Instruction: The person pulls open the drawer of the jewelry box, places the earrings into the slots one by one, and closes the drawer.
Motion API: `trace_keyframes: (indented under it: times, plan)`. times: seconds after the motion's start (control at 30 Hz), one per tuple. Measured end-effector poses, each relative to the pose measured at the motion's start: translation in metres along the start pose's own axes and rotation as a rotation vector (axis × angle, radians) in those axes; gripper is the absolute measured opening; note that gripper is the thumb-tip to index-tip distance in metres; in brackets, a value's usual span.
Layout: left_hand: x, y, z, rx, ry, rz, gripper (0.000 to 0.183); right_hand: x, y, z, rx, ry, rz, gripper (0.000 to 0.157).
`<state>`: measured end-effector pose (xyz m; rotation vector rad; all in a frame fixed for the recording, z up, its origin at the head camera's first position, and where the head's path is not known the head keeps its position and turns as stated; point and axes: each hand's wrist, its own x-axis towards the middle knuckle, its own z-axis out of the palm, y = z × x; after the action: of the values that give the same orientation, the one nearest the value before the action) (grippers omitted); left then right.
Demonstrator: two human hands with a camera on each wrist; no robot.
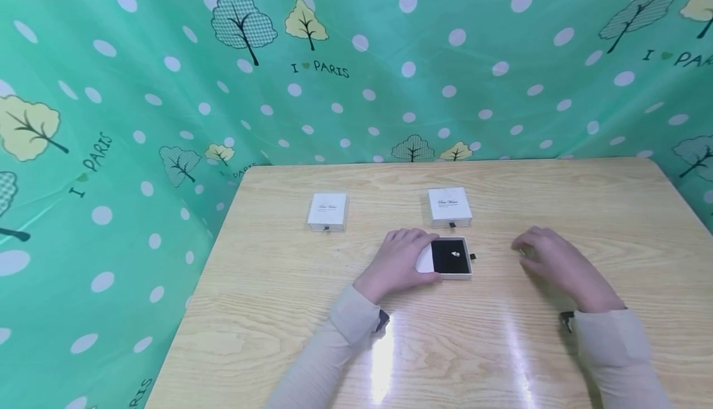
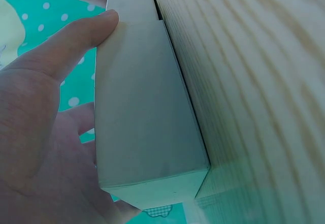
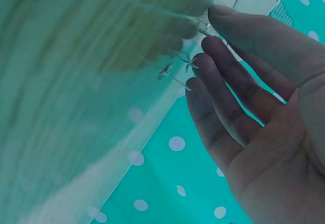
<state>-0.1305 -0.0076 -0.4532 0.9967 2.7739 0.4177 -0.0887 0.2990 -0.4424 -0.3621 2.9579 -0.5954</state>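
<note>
My left hand (image 1: 402, 262) grips a small white jewellery box (image 1: 425, 260), thumb along one side and fingers along the other. The box's drawer (image 1: 469, 268) is partly slid out to the right. Inside it lies a black insert (image 1: 445, 263) bearing a small shiny piece of jewellery (image 1: 455, 254). In the left wrist view the box sleeve (image 2: 142, 102) stands on the table. To the right of the drawer, my right hand (image 1: 551, 260) is low over the table. Its thumb and forefinger pinch a small silvery piece of jewellery (image 3: 204, 28); another thin silvery piece (image 3: 189, 61) shows at the middle fingertip.
Two more white boxes with printed lids stand farther back, one at left (image 1: 327, 211) and one just behind the gripped box (image 1: 449, 206). The wooden table (image 1: 250, 310) is glossy and reflects light. A green patterned cloth (image 1: 379, 38) hangs along its back and left.
</note>
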Motion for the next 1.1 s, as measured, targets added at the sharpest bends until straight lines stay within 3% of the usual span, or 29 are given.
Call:
trace_keyframes:
  times: [0.43,1.1]
  plan:
    - [-0.0002,-0.0006,-0.001,0.003,0.0,0.004,0.081,0.0057,0.0002,-0.0003,-0.024,-0.011,0.017,0.015]
    - [-0.0017,0.0005,-0.0019,0.004,0.001,0.005,0.082,0.0095,-0.0057,0.0008,-0.023,-0.007,0.035,0.016]
